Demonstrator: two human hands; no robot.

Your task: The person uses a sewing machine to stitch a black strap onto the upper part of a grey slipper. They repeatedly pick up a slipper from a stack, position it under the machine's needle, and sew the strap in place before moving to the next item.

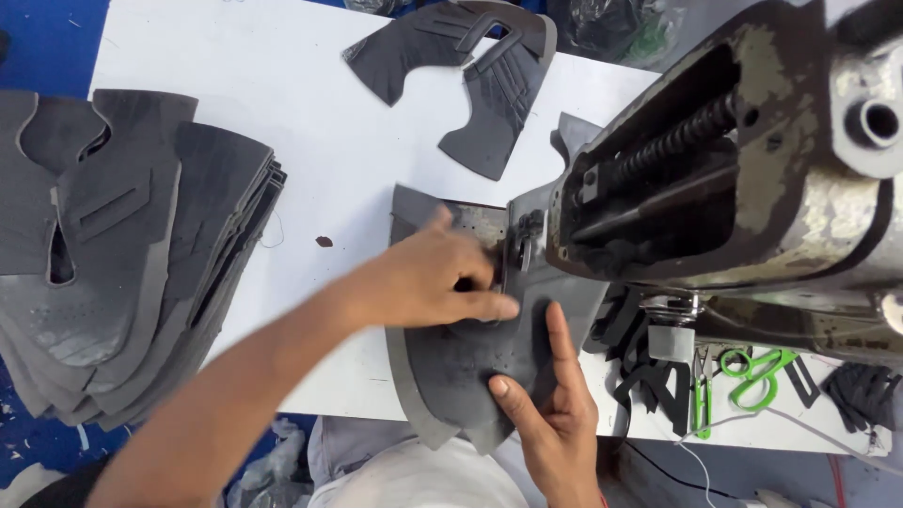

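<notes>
Pressing flat, open left hand (437,277) and right hand (555,414) should steady the dark shoe piece (461,367) beside the sewing machine (734,169).

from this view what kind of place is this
Probably a shoe-making workshop: a worn industrial sewing machine, a stack of dark cut upper pieces on a white table, and both hands pressing one piece under the machine.

My left hand (428,277) presses grey shoe upper (451,367) at sewing machine (734,160) | right hand (555,414) flat on its edge | cut stack (122,254) left on tabletop (282,85)
</notes>
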